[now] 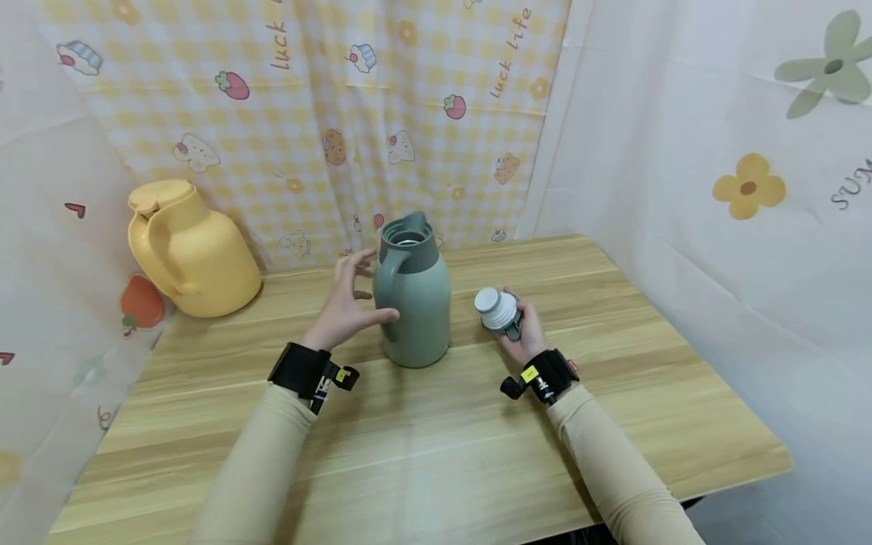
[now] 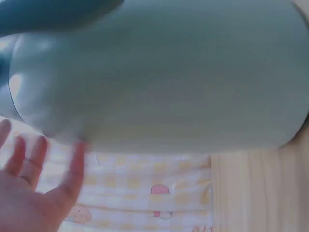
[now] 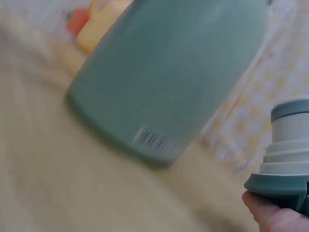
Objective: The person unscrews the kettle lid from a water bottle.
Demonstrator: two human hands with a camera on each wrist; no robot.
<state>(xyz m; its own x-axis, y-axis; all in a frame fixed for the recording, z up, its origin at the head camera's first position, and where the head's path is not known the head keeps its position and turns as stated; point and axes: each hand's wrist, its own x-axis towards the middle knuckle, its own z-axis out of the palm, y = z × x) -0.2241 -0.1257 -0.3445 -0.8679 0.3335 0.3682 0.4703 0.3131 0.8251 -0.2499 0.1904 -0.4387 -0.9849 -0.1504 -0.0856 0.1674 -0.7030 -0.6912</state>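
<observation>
A green thermos jug stands upright on the table with its mouth uncovered and its handle towards the left. My left hand is beside its left side, fingers spread and thumb extended across the front near the handle. In the left wrist view the fingers are at the jug's edge; whether they touch it I cannot tell. To the jug's right, my right hand holds the jug's stopper lid, its white ribbed plug turned upward. The right wrist view shows the lid's green rim in the fingers and a barcode label low on the jug.
A yellow thermos jug stands at the table's back left, against the curtain. The wooden table has its right edge running diagonally past my right arm. Printed curtains hang behind the table and along the sides.
</observation>
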